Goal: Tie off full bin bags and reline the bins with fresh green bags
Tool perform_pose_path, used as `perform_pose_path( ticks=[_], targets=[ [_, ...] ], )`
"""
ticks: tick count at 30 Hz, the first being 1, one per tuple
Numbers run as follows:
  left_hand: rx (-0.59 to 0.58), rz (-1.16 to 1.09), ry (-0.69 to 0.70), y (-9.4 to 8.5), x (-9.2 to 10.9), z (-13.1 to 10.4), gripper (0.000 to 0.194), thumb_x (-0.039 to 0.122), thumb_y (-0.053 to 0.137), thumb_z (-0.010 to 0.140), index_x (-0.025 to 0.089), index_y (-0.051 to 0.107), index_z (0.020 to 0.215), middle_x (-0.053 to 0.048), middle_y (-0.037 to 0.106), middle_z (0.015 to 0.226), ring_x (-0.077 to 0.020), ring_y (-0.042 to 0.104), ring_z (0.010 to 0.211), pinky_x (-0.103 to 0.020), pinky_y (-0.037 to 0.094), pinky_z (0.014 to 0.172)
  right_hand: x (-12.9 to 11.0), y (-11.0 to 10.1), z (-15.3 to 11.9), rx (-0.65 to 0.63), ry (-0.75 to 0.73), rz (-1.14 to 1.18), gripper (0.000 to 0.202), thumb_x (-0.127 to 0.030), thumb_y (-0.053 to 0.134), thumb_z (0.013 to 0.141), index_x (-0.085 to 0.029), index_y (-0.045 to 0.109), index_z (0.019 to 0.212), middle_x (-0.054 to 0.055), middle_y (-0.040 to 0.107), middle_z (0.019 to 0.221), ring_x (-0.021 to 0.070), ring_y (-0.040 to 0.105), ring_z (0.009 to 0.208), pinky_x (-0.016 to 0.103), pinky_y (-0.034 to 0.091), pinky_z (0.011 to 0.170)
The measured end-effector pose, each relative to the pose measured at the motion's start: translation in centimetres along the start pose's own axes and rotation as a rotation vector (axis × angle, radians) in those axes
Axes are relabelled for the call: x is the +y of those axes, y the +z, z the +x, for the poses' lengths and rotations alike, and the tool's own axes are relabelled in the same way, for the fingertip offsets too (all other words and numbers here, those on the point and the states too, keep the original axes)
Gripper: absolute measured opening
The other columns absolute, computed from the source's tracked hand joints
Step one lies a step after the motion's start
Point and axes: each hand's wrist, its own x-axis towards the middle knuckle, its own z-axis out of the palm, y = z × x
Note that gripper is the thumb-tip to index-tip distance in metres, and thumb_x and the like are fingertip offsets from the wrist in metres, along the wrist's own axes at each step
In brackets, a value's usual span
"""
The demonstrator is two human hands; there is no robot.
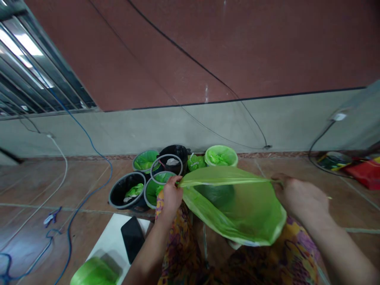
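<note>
A green plastic bag (255, 206) is stretched wide between my two hands, its mouth gaping toward me above my lap. My left hand (173, 194) pinches the bag's rim at one corner. At the opposite corner my right hand (297, 196) grips the rim, slightly blurred. Beyond the left hand stand several bins, among them a dark bin (114, 194) with a green bag inside and a black-lined bin (175, 150) holding something white. A loose grey ring (152, 169) rests across the bins. A pale green bin (236, 160) holds crumpled green plastic.
A phone (132, 239) lies on a white board (102, 239) at my left, near a green bundle (94, 273). A blue cable (70, 225) and a clothes peg-like purple item (52, 217) are on the tiled floor. Red object (366, 174) stands far right.
</note>
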Motion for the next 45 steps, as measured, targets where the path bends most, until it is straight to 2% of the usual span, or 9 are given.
perform_pose_path(
  ticks=[3,6,12,20,27,30,34,38,45],
  targets=[
    [-0.016,0.014,0.001,0.2,0.5,-0.2,0.042,-0.001,0.051,0.066,0.018,0.071,0.097,-0.004,0.072,0.097,-0.0182,0.067,0.093,-0.033,0.054,0.089,-1.4,0.7,-1.4,-0.073,-0.048,-0.130,0.033,-0.040,0.054,0.086,-0.019,0.070,0.107,0.017,0.070,0.085,0.0326,0.065,0.074,0.040,0.045,0.057],
    [-0.044,0.022,0.032,0.8,1.7,-0.5,0.046,-0.002,0.050,0.065,0.019,0.071,0.100,-0.004,0.072,0.099,-0.0181,0.067,0.095,-0.033,0.053,0.092,-5.6,1.9,-3.1,0.075,-0.280,-0.087,0.056,-0.033,0.065,0.079,-0.018,0.056,0.132,0.020,0.060,0.130,0.0354,0.059,0.106,0.046,0.051,0.078],
    [-0.070,0.018,0.100,1.3,3.1,-0.7,0.050,-0.004,0.048,0.063,0.018,0.070,0.102,-0.005,0.071,0.101,-0.0189,0.066,0.096,-0.033,0.053,0.093,-12.4,5.2,-3.2,0.032,-0.436,0.103,0.032,-0.022,0.053,0.090,-0.019,0.066,0.119,0.013,0.066,0.121,0.0265,0.059,0.104,0.038,0.049,0.089],
    [-0.069,0.157,-0.011,-0.3,0.4,-0.5,0.049,-0.005,0.049,0.069,0.017,0.069,0.107,-0.007,0.069,0.107,-0.0180,0.065,0.101,-0.028,0.049,0.097,-7.8,4.3,0.6,-0.177,-0.163,0.062,0.038,-0.026,0.032,0.099,-0.020,0.065,0.119,0.010,0.068,0.115,0.0175,0.067,0.073,0.029,0.044,0.061],
    [-0.036,0.174,-0.032,-1.0,-0.9,-0.2,0.046,-0.002,0.049,0.071,0.016,0.069,0.108,-0.008,0.069,0.108,-0.0189,0.065,0.101,-0.031,0.049,0.100,-3.9,3.3,0.5,-0.320,0.000,-0.095,0.041,-0.023,0.030,0.097,-0.014,0.069,0.108,0.017,0.071,0.094,0.0287,0.070,0.082,0.035,0.047,0.067],
    [-0.051,0.177,-0.016,-0.8,-0.4,-0.4,0.046,0.000,0.049,0.072,0.018,0.069,0.109,-0.006,0.069,0.107,-0.0184,0.064,0.104,-0.030,0.048,0.101,-4.6,3.2,-0.6,-0.230,-0.007,-0.111,0.041,-0.029,0.043,0.094,-0.013,0.060,0.127,0.021,0.064,0.120,0.0325,0.066,0.097,0.040,0.050,0.076],
    [-0.106,0.171,-0.013,0.1,1.5,-1.2,0.051,-0.002,0.048,0.069,0.019,0.067,0.112,-0.006,0.068,0.111,-0.0180,0.063,0.104,-0.028,0.047,0.100,-9.3,3.6,-2.3,-0.014,-0.272,-0.029,0.071,-0.033,0.064,0.083,-0.015,0.041,0.148,0.019,0.042,0.150,0.0347,0.048,0.123,0.044,0.044,0.096],
    [-0.159,0.182,-0.002,0.7,2.4,-1.4,0.052,-0.001,0.048,0.069,0.017,0.066,0.114,-0.007,0.068,0.114,-0.0181,0.063,0.106,-0.027,0.047,0.100,-12.7,5.6,-2.0,-0.048,-0.473,0.070,0.047,-0.026,0.056,0.089,-0.022,0.057,0.136,0.011,0.050,0.145,0.0283,0.046,0.124,0.040,0.037,0.100],
    [-0.364,0.373,-0.110,2.4,0.6,-1.0,0.044,0.004,0.046,0.080,0.018,0.065,0.117,-0.008,0.069,0.114,-0.0196,0.065,0.106,-0.028,0.047,0.098,-7.6,8.9,1.5,-0.205,-0.254,-0.075,0.034,-0.020,0.040,0.095,-0.018,0.071,0.109,0.013,0.070,0.110,0.0283,0.057,0.108,0.040,0.038,0.089]
  ],
)
